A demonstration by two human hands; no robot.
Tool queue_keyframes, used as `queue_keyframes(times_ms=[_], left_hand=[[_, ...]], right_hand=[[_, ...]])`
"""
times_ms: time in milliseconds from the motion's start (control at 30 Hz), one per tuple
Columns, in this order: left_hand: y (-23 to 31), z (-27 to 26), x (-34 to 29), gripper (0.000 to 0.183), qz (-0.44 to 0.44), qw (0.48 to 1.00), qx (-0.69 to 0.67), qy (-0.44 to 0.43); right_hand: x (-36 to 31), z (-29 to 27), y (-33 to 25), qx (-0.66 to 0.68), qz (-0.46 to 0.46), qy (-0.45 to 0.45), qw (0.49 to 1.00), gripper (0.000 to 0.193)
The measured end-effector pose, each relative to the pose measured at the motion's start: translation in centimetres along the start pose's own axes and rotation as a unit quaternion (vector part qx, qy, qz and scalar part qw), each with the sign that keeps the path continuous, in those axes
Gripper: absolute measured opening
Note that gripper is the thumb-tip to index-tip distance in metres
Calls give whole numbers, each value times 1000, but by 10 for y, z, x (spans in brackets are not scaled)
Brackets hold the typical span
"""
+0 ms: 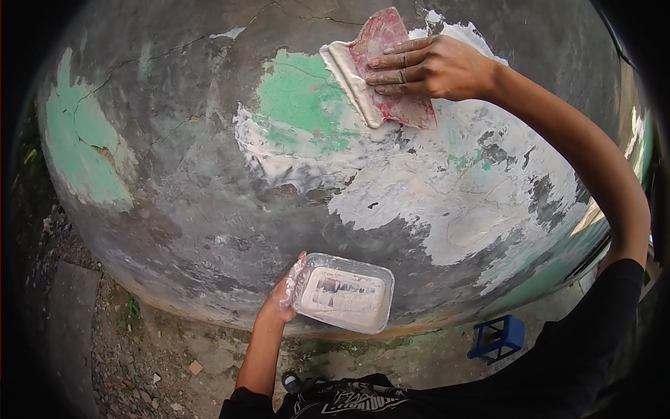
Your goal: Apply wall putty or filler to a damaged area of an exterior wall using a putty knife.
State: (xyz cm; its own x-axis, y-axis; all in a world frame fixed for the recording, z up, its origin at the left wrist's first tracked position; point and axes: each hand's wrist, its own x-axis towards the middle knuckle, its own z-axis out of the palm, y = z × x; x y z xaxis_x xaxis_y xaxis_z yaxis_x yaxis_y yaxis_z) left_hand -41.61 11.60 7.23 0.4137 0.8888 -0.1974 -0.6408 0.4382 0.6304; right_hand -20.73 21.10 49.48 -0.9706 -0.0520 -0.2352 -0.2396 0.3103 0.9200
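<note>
My right hand (pixel 433 68) presses a flat, reddish translucent scraper (pixel 384 38) against the wall, its fingers laid over the blade. Along the scraper's left edge runs a thick ridge of white putty (pixel 351 84). The grey wall (pixel 202 153) carries a green painted patch (pixel 293 91) just left of the blade, with smeared white putty (pixel 433 195) below and to the right. Lower down, my left hand (pixel 289 288) grips a clear rectangular plastic tub (pixel 342 293) by its left side. White putty coats the tub's inside, and some is on my left fingers.
A second green patch (pixel 84 140) with cracks shows at the wall's left. Thin cracks cross the upper wall. A small blue plastic stool (pixel 497 338) stands on the ground at the lower right. Rubble and stones (pixel 139 370) lie at the lower left, along the wall's foot.
</note>
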Motion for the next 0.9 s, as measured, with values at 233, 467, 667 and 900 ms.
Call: queue_keyframes(times_ms=[233, 467, 667, 900], left_hand=[[-2, 2, 16, 59, -7, 1000, 15, 0], [-14, 0, 14, 59, -24, 999, 34, -7], [-23, -7, 11, 60, -33, 999, 24, 9], [-28, -26, 15, 60, -33, 999, 2, 11]], right_hand=[[-56, -17, -20, -16, 77, -89, 993, 41], [-11, -45, -31, -81, 62, -47, 994, 46], [45, -18, -45, -78, 55, -25, 995, 11], [9, -17, -47, -114, 93, -108, 983, 24]])
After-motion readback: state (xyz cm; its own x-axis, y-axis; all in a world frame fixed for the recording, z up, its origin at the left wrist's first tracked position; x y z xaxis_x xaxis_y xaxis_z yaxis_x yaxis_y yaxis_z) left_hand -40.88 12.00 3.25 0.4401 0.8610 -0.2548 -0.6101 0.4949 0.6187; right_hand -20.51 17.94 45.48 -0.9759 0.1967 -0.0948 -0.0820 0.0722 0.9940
